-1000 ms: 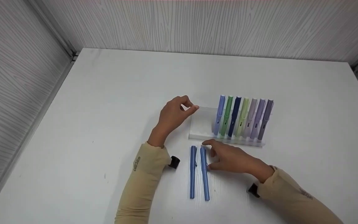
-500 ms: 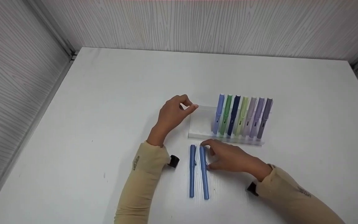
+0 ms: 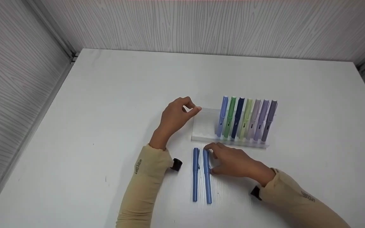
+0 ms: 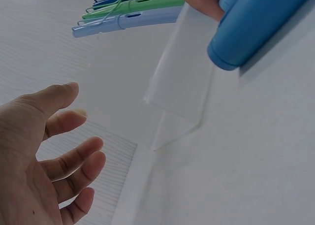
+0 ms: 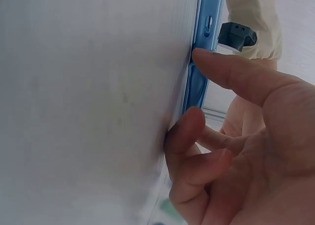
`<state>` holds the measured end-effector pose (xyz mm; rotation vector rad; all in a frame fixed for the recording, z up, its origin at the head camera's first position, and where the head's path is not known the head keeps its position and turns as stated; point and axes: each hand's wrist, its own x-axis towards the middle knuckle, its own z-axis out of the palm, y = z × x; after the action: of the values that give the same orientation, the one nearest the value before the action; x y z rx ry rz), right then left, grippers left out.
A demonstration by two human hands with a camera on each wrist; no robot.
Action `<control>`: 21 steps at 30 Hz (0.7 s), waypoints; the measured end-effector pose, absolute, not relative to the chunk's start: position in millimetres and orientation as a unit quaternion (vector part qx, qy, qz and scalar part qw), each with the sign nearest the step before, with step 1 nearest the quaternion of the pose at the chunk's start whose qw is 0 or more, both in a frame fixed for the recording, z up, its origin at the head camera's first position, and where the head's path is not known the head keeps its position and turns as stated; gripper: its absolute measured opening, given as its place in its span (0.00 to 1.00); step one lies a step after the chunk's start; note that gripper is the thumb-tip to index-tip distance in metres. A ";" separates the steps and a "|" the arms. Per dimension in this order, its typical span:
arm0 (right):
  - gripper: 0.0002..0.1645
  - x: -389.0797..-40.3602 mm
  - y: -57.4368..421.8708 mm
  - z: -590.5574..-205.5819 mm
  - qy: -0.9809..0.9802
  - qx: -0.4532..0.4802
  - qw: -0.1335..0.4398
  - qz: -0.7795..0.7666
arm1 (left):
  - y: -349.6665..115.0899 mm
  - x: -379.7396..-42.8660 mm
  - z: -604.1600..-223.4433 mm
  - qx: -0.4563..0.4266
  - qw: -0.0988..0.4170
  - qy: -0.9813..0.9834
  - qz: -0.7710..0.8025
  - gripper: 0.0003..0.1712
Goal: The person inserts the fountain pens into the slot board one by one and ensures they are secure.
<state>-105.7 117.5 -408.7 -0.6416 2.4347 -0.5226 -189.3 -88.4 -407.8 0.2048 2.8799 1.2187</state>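
Note:
A clear pen stand rests mid-table. Its right part bears a row of several pens in blue, green, navy, lime and purple tones. My left hand pinches the stand's back left corner between thumb and index finger; in the left wrist view the other fingers hang loosely bent beside the clear sheet. Two blue pens lie in front of the stand, the left pen untouched. My right hand holds the right blue pen by its cap, index finger at the top end and thumb against its side.
The white table reaches back to a wood-grain panel, with another panel along the left. Sleeves carry black wrist cameras, one close to the left blue pen.
The right blue pen's lower end has swung very slightly left, nearer parallel with the other blue pen. Both hands keep nearly the same places.

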 end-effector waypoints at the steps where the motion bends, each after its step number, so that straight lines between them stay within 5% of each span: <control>1: 0.40 -105.4 117.3 -408.8 0.909 -0.240 0.280 -0.195 | -88.6 -189.2 -407.9 0.066 0.003 0.919 0.389 0.16; 21: 0.38 -102.3 116.4 -404.9 0.901 -0.252 0.276 -0.220 | -89.7 -189.9 -409.4 0.072 -0.002 0.918 0.390 0.16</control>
<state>-102.3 116.4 -404.9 -0.6763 2.4207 -0.5906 -189.9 -89.7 -409.4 0.2277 2.8867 1.2275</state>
